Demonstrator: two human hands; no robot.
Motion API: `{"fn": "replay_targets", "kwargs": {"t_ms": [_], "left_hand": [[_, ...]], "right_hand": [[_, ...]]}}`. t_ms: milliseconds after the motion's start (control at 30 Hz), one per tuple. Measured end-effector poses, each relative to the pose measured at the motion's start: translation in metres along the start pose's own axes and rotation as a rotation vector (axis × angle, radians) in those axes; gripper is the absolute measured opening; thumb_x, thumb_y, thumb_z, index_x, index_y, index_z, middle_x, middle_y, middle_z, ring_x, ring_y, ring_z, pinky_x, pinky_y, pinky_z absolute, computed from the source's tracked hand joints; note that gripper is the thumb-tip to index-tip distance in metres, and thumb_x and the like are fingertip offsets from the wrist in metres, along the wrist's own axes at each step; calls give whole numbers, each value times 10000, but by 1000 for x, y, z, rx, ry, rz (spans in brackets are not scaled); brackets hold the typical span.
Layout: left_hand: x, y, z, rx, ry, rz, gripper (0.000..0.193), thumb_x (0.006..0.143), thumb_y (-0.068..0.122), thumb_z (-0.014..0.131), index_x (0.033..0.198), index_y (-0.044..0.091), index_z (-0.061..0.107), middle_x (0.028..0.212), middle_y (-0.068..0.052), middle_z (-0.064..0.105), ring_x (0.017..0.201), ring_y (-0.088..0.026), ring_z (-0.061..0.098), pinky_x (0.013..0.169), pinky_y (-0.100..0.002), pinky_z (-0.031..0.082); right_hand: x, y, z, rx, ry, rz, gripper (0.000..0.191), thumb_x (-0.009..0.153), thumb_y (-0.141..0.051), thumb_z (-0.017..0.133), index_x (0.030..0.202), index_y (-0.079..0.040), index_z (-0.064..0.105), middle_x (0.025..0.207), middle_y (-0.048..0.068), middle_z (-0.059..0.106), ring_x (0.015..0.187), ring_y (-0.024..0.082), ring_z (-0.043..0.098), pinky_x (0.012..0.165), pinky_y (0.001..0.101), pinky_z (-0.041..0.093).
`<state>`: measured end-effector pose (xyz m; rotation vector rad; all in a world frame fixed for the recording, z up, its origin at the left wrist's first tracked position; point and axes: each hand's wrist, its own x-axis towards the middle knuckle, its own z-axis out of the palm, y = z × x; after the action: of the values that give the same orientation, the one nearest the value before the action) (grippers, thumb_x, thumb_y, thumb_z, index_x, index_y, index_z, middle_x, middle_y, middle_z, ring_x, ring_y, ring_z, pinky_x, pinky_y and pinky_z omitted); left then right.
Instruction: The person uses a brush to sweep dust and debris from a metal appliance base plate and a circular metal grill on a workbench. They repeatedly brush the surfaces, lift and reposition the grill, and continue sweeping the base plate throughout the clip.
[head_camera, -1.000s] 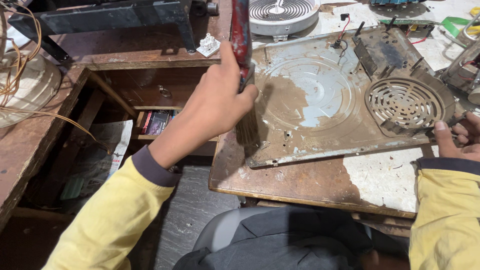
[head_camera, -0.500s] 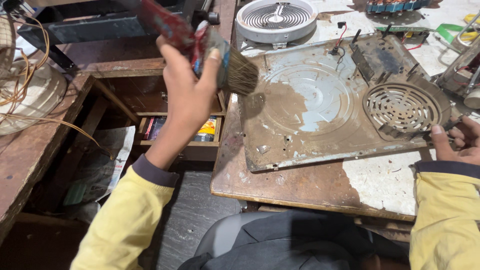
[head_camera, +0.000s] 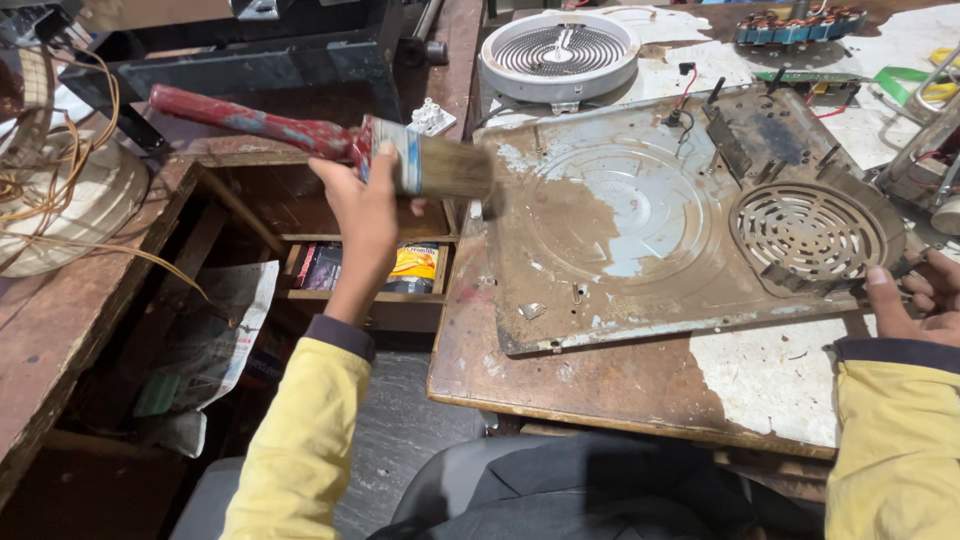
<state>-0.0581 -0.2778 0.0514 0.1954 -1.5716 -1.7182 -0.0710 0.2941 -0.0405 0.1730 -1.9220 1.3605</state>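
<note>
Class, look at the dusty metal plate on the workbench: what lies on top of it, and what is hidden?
On the metal plate lie brown dust, a round slotted grille and a small circuit part. The brush in the left hand touches its left edge. The bench beneath it is covered.

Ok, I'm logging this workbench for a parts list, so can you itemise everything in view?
paintbrush: 1, red handle, tan bristles, in the left hand at the plate's left edge
metal plate: 1, grey, dust-browned, on the wooden bench
round grille: 1, grey, on the plate's right part
coil heater: 1, white, behind the plate
newspaper: 1, grey, on the floor left
wire coil: 1, copper, far left
left hand: 1, yellow sleeve, gripping the brush
right hand: 1, yellow sleeve, on the plate's right edge
</note>
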Motion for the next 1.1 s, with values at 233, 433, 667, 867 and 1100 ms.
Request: {"fn": "replay_targets", "kwargs": {"t_ms": [233,433,667,867,1100], "left_hand": [[-15,-7,-7,399,34,204,606,996,214,727,1364,-94,357,1233,-273,654,1094,-324,688,941,-361,528],[-11,9,-4,117,216,106,814,993,208,618,1469,-121,46,1265,-209,520,963,-271,679,615,-314,625],[-14,23,-5,-176,221,-168,466,927,150,621,1213,18,277,1004,-168,614,620,-175,669,433,-292,519],[-20,24,21,-88,151,-248,392,911,192,659,1134,-3,402,900,-127,616,563,-143,616,402,-284,498],[-18,65,85,-38,-81,-187,359,875,243,677,1069,-9,511,835,-112,656,536,-124,613,391,-281,494]], "right_hand": [[-2,14,-2,33,-14,54,503,1034,-148,781,1440,16,533,1354,92,629,1158,100,575,1032,243,485],[5,33,-2,-15,-25,17,570,1039,-174,798,1488,29,513,1384,90,624,1161,103,554,1024,244,462],[2,27,1,51,9,95,603,1019,-216,809,1484,26,512,1343,77,624,1120,81,580,982,220,495],[4,51,-8,156,-3,40,563,1054,-144,822,1479,59,514,1362,105,638,1103,80,617,992,208,524],[-6,58,-19,45,46,-35,513,1041,-96,810,1431,81,530,1305,111,664,1078,79,574,1009,202,505]]}}
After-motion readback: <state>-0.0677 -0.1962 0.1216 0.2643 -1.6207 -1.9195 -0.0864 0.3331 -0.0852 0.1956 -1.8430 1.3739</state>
